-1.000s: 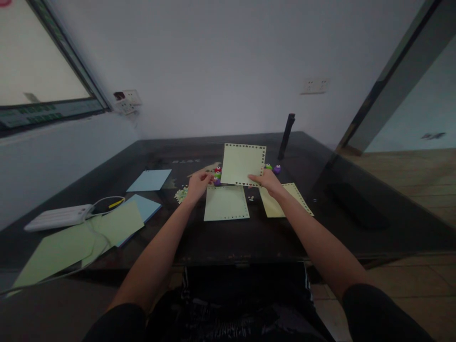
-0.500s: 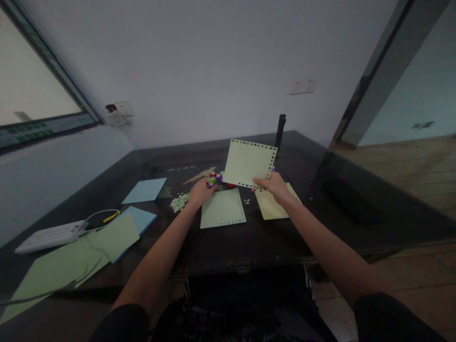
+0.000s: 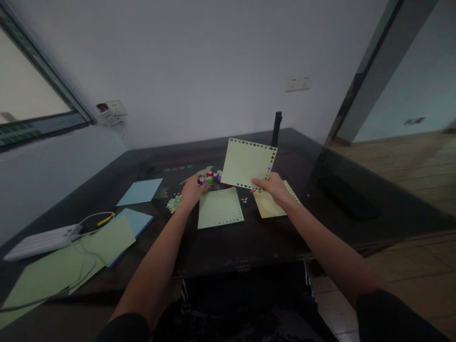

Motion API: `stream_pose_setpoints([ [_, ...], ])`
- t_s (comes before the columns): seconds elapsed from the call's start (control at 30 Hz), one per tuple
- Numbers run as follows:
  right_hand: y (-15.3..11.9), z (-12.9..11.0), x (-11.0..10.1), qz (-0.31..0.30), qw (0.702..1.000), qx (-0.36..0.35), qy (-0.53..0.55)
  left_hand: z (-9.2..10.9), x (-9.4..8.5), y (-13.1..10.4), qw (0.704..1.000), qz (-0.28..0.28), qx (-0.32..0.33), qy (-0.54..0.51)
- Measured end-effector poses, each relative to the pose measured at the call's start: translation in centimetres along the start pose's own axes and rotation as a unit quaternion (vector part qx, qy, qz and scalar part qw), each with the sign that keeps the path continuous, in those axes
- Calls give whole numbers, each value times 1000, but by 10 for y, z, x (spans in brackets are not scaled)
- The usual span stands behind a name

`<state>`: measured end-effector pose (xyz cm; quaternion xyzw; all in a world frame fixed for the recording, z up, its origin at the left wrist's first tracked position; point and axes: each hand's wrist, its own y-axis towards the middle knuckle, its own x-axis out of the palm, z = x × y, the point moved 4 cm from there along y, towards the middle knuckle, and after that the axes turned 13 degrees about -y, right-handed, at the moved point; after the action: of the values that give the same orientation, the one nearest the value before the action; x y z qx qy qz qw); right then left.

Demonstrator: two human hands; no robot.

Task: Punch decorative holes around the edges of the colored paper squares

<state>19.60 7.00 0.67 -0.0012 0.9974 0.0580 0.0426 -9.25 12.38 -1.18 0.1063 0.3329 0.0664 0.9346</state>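
My right hand [image 3: 272, 186] pinches the lower right corner of a pale square sheet [image 3: 248, 162] with small shapes punched along its edges, holding it above the table. My left hand [image 3: 193, 190] is at a group of small round punches [image 3: 210, 177] in purple, green and red; its fingers touch a purple one at the left of the group. A second pale punched sheet [image 3: 220, 208] lies flat between my hands. Beside my left wrist is a pile of tiny paper cut-outs [image 3: 174, 203]. A yellowish punched sheet [image 3: 270, 206] lies partly under my right hand.
On the dark table [image 3: 228, 247], blue sheets [image 3: 140, 191] and green sheets [image 3: 53, 273] lie at the left with a white power strip [image 3: 41, 241] and its cable. A black upright object [image 3: 276, 128] stands at the back; a dark flat object [image 3: 347, 195] is at the right.
My left hand has moved a little left along the punches, showing more of them. My right hand still holds the sheet in nearly the same place. The view has shifted slightly.
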Motion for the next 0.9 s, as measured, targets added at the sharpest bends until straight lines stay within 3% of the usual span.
stream_pose_setpoints([
  [0.1,-4,-2,-2,1,1000,-3,16,18,-12,-2,997,57,41,-28],
  [0.17,-7,-3,-5,0,1000,2,22,34,-7,-8,987,29,61,-147],
  [0.27,-12,-3,-10,3,1000,13,24,59,17,-24,928,-81,20,-364],
  [0.33,-14,-1,-15,11,999,17,26,72,37,-38,880,-139,-32,-452],
  [0.47,-15,7,-25,40,999,19,28,86,68,-64,808,-184,-118,-547],
  [0.53,-15,12,-29,55,998,20,26,89,77,-73,786,-206,-138,-566],
  [0.6,-15,14,-31,67,997,11,29,90,82,-80,785,-218,-147,-562],
  [0.9,-19,11,-26,81,996,-41,-8,86,83,-92,851,-199,-128,-470],
])
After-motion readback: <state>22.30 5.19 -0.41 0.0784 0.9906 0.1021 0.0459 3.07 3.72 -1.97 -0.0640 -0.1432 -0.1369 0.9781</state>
